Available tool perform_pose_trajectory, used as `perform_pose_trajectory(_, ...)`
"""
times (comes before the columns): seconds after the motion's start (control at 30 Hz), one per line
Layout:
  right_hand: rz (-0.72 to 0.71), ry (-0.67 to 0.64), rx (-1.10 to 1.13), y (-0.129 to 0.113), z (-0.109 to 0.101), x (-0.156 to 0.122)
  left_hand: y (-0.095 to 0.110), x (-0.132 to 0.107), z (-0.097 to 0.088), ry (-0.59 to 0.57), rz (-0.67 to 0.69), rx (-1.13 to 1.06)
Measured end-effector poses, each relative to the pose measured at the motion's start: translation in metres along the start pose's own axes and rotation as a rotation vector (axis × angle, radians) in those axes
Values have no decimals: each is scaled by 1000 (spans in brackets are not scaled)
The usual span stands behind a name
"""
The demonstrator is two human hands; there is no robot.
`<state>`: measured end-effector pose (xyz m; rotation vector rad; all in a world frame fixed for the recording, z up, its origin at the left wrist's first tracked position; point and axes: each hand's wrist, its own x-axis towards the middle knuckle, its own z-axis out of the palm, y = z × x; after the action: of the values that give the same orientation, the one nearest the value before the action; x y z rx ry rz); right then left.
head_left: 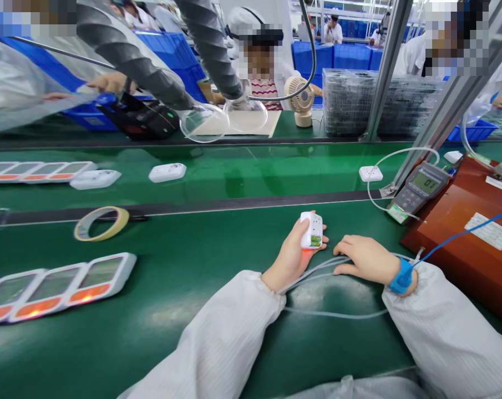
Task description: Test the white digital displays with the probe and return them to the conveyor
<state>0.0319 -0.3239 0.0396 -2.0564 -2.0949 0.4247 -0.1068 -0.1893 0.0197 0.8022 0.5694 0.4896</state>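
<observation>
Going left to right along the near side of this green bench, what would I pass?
Row of display panels → left hand holding a small white device → right hand → reddish-brown box.

Loose white sleeves (217, 343), possibly finely striped; left hand (290, 257) and right hand (367, 257) bare; blue strap (401, 275) around right wrist, blue cord (462, 236) attached.

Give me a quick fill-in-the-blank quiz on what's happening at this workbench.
1. The left hand holds a small ____ device.
2. The right hand rests on thin tubing, and its wrist wears a ____ strap.
3. The tape roll lies flat on the ____ tabletop.
Missing words: white; blue; green.
</observation>
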Motion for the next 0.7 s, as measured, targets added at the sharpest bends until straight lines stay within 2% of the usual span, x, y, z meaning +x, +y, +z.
perform_pose_trajectory(0.1, 20, -69, 60, 3, -4, -1, -1, 1, 0, -26, 11, 14)
perform_pose_trajectory(0.33, 78, -89, 34, 9, -18, -7, -1, 0, 0, -38, 10, 41)
perform_pose_trajectory(0.47, 91, -108, 4, 10, -19, -7, 0, 0, 0, -40, 8, 57)
perform_pose_trajectory(0.57, 41, -28, -19, 11, -15, -6, -1, 0, -1, -36, 2, 52)
perform_pose_trajectory(0.7, -93, 242, -31, 13, -9, -5, -2, -1, 0, -50, -2, 51)
